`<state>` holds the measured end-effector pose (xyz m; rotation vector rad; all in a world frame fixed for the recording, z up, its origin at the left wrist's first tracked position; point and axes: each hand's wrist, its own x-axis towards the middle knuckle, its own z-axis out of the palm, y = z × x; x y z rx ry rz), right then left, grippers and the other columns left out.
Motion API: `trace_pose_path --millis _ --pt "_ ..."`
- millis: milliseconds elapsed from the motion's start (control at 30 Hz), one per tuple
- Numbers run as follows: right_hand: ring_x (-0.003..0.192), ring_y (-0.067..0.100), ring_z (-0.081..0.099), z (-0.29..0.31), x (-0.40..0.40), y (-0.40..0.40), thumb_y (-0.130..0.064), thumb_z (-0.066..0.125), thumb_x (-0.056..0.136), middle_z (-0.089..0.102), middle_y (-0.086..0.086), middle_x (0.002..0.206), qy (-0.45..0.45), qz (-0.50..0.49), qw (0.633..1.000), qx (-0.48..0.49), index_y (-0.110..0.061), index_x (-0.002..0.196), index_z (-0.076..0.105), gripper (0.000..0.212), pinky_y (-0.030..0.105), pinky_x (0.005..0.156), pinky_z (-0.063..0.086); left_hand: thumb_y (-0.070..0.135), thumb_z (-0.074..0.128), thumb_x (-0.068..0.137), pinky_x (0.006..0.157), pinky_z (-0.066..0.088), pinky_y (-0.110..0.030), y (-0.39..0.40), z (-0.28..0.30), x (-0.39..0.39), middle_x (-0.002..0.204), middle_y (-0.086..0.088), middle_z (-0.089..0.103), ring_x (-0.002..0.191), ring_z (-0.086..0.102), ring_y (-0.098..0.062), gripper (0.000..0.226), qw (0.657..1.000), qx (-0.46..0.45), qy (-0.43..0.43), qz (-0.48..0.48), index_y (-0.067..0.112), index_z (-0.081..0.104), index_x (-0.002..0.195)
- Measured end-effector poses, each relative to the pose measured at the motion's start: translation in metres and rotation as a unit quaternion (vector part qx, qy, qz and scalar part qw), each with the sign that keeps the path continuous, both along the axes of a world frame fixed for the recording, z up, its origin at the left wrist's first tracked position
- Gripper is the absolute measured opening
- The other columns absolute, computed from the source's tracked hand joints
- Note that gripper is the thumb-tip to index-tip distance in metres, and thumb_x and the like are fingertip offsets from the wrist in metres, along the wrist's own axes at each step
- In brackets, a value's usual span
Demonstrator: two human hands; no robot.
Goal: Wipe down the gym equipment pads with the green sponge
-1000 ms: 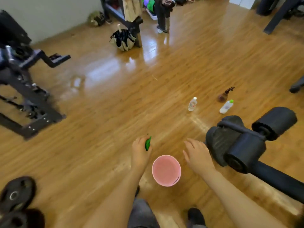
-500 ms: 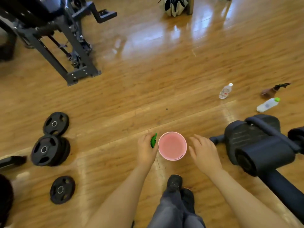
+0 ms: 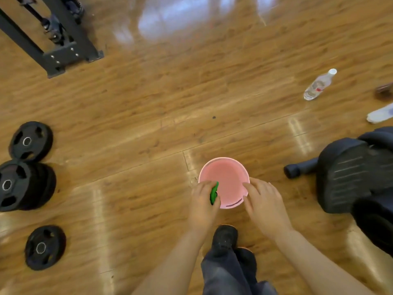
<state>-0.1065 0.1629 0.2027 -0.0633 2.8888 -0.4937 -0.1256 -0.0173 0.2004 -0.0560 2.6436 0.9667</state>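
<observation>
The left hand (image 3: pixel 203 201) curls its fingers around the green sponge (image 3: pixel 213 193), holding it over the 8 o'clock rim of the pink bucket (image 3: pixel 225 177). The right hand (image 3: pixel 264 204), fingers relaxed and spread, holds nothing at the bucket's 4 o'clock edge. The black equipment pads (image 3: pixel 348 177) lie at 3 o'clock from the bucket; weight plates (image 3: pixel 29 143) sit well apart at 9 o'clock.

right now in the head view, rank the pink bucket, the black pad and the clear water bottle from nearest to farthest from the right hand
1. Pink bucket: just left of the right hand, whose fingers reach its rim.
2. Black pad: on the floor to the hand's right, apart from it.
3. Clear water bottle: farthest, lying on the floor beyond the pad, toward the upper right.
</observation>
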Motion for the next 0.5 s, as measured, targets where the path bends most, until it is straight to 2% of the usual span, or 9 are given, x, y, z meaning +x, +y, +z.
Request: trace_pose_path --millis 167,233,367,433,500 --pt "0.109 0.023 0.058 -0.109 -0.014 -0.005 -0.017 0.07 0.082 0.063 0.004 0.117 -0.024 0.023 0.999 0.014 -0.016 0.118 0.063 0.037 0.047 0.099 0.046 0.015 0.063 0.087 0.098 0.023 -0.011 0.004 -0.098 -0.01 0.127 0.006 0.056 0.119 0.045 -0.012 0.042 1.0 -0.005 -0.023 -0.016 0.02 0.059 0.128" --pt "0.111 0.022 0.057 -0.15 -0.021 -0.007 -0.019 0.067 0.085 0.062 0.003 0.118 -0.036 0.036 0.999 0.019 -0.017 0.121 0.062 0.037 0.046 0.1 0.046 0.015 0.062 0.087 0.098 0.026 -0.013 0.007 -0.133 -0.014 0.127 0.005 0.056 0.118 0.047 -0.011 0.042 1.0 -0.003 -0.027 -0.009 0.019 0.058 0.128" --pt "0.109 0.027 0.059 -0.211 -0.029 -0.004 -0.016 0.072 0.079 0.063 0.007 0.114 -0.024 0.059 0.998 0.022 -0.013 0.116 0.065 0.038 0.047 0.095 0.046 0.016 0.062 0.087 0.099 0.042 -0.031 0.011 -0.187 -0.019 0.124 0.002 0.057 0.117 0.049 -0.015 0.04 0.999 0.007 -0.047 0.0 0.016 0.06 0.127" --pt "0.112 0.029 0.059 -0.228 -0.03 0.0 -0.016 0.074 0.077 0.063 0.008 0.116 -0.014 0.061 0.998 0.03 -0.012 0.115 0.065 0.04 0.049 0.096 0.045 0.024 0.066 0.087 0.104 0.039 -0.034 0.014 -0.201 -0.022 0.129 0.003 0.055 0.123 0.045 -0.015 0.043 0.998 0.015 -0.063 0.003 0.018 0.059 0.129" --pt "0.115 0.029 0.058 -0.232 -0.034 0.003 -0.017 0.074 0.078 0.062 0.01 0.119 -0.01 0.059 0.997 0.037 -0.012 0.116 0.065 0.039 0.053 0.099 0.043 0.048 0.064 0.086 0.115 0.025 -0.033 0.017 -0.205 -0.027 0.145 0.007 0.043 0.138 0.031 -0.013 0.054 0.997 0.007 -0.081 -0.01 0.024 0.054 0.134"
